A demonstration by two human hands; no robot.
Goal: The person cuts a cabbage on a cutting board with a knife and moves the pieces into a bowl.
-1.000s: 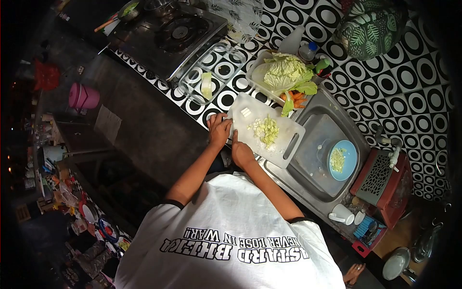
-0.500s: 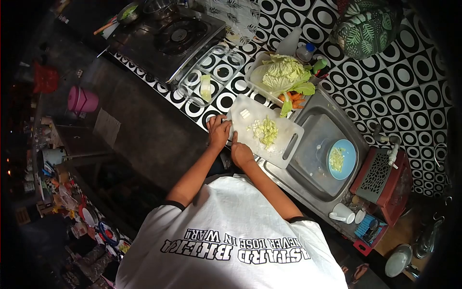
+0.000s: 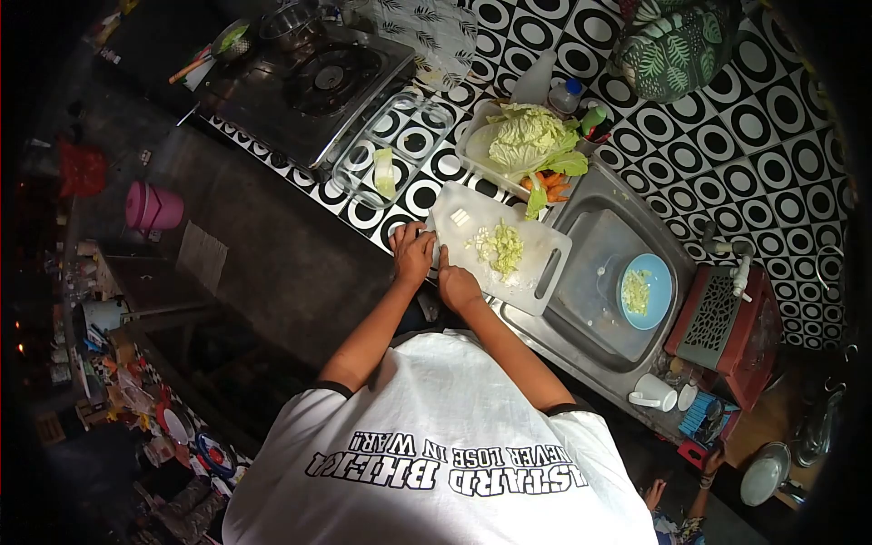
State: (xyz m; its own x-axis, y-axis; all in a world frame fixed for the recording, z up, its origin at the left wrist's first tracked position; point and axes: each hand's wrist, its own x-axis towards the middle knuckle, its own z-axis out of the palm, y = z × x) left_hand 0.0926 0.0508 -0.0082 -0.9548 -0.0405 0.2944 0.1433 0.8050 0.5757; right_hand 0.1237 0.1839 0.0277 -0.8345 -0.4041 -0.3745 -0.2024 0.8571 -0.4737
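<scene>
At the near left corner of the white cutting board (image 3: 540, 243), my left hand (image 3: 413, 254) has its fingers bent down and together; what they press on is hidden. Close beside it, my right hand (image 3: 460, 287) is closed with the index finger stretched forward, around what looks like a knife, mostly hidden by the hand. Chopped cabbage (image 3: 501, 249) lies in a small heap on the board, right of both hands. Behind the board, a white tub (image 3: 472, 153) holds a cabbage (image 3: 531, 141), with carrots (image 3: 550, 186) next to it.
Right of the board, a blue bowl (image 3: 658, 304) with chopped pieces stands in the sink (image 3: 599, 241). A glass dish (image 3: 350, 177) with a cabbage piece (image 3: 384, 174) and a stove (image 3: 300, 91) are at left. Another person's hand (image 3: 713, 460) shows at lower right.
The view has shifted slightly. My hands stay at the board's corner, nearly unmoved. At the lower right, the other person's hands and arm have come further into view.
</scene>
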